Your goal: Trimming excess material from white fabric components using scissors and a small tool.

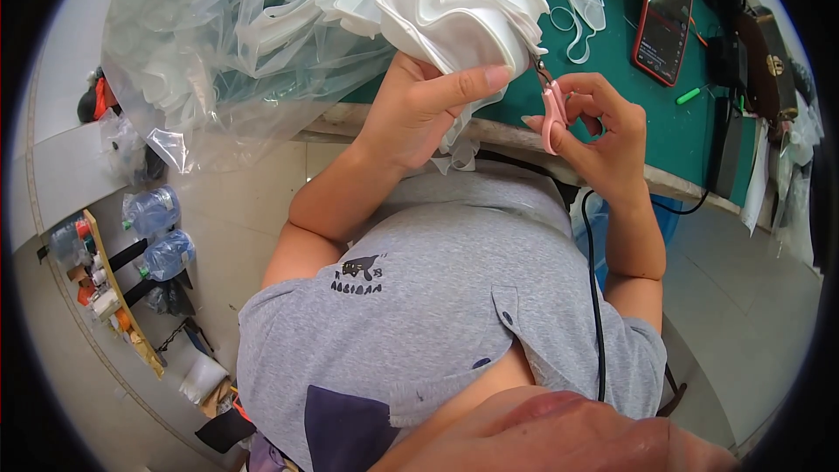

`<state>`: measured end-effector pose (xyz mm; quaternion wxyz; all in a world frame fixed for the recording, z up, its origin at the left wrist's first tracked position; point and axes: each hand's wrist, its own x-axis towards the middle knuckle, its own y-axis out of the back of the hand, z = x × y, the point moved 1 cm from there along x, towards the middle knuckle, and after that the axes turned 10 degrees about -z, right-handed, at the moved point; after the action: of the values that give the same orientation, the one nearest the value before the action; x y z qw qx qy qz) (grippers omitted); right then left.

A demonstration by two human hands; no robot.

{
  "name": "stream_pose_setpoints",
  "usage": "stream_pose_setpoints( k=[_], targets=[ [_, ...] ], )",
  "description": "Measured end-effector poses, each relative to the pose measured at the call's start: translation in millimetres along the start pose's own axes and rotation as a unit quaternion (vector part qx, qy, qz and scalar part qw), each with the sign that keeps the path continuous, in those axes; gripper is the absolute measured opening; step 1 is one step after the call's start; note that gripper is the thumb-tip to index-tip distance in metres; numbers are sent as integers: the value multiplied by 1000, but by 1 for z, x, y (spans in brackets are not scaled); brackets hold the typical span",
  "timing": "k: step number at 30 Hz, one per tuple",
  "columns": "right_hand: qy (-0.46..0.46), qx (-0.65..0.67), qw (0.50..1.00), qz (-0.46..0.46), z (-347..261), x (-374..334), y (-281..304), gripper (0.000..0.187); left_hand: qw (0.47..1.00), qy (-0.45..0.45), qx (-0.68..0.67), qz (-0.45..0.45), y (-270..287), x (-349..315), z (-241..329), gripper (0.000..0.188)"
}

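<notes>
Nearest the lens: a blurred patch of the person's skin along the bottom edge, then the grey T-shirt (454, 297) with a small dark print on the chest and a black cable (596, 297) hanging down its right side.

Left hand (419, 109) is closed round a bunch of white moulded plastic parts (463, 9), thumb pressed flat across the lower edge of the bunch. Bunch is held up in front of the chest, over the near edge of the green table (690, 131).

Right hand (603, 131) grips small pink-handled scissors (552, 109), fingers curled through and round the handles. Blades point up and left, tips touching the right-hand edge of the white bunch, just beside the left thumb. Can't tell how far the blades are apart.

Behind the hands: a big clear plastic bag (236, 44) full of more white parts, slumped over the table's left end. Loose white plastic loops (584, 9) lie on the green top. A red-cased phone (662, 22) lies flat further right, a small green stick-like item (688, 95) near it, dark gear at the far right edge.

Lower left, on the floor: clear plastic water bottles (157, 232) and a rack of small items (100, 288).
</notes>
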<state>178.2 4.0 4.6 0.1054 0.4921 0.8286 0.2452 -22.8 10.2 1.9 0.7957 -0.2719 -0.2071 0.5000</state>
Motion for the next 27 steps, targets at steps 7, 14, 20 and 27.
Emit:
stream_pose_setpoints(
  k=[7,14,20,27],
  targets=[
    [-32,87,994,52,10,-9,27,32,999,11,19,-28,3,4,1,56],
    [46,239,966,88,-10,41,0,30,998,-12,67,-13,-2,3,-6,46],
    [123,78,971,191,3,75,26,25,998,50,38,-21,-10,2,4,75],
    [219,368,901,64,4,89,49,25,983,103,125,-85,-7,-5,1,76]
  ],
)
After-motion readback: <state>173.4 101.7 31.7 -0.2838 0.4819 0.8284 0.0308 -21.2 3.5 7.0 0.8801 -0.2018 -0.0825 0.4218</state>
